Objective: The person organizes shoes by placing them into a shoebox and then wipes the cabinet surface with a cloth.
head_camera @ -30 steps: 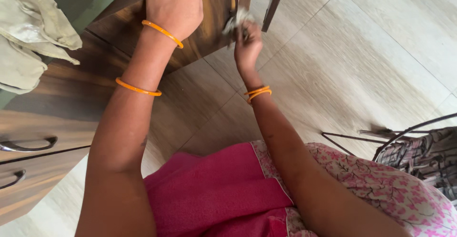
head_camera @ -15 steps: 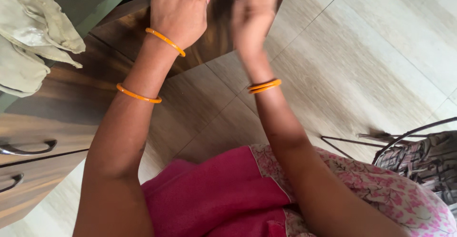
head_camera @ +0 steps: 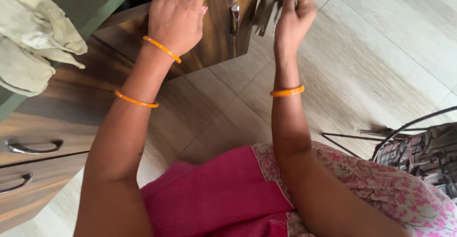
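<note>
R hand (head_camera: 294, 13) clenched on a grey-brown rag (head_camera: 269, 1), held up just beside the open wooden drawer (head_camera: 214, 32), near its metal handle (head_camera: 234, 15). L hand (head_camera: 176, 15) lies flat on drawer's top edge, fingers spread, grasping nothing. Pale cloth (head_camera: 33, 37) on cabinet top, well apart to the left.

We see our left hand (head_camera: 177, 15) laid flat on the top edge of an open wooden cabinet door (head_camera: 209, 37), its metal handle (head_camera: 234, 17) just to the right. Our right hand (head_camera: 293, 13) is raised beside the door, fingers closed around a crumpled grey cloth (head_camera: 269, 1) that hangs down. Orange bangles (head_camera: 287, 92) ring both wrists. A pale rag (head_camera: 33, 37) lies on the dark surface (head_camera: 71, 89) at left, above two drawers (head_camera: 33, 170). A wire chair (head_camera: 419, 146) stands on the tiled floor (head_camera: 371, 60).
</note>
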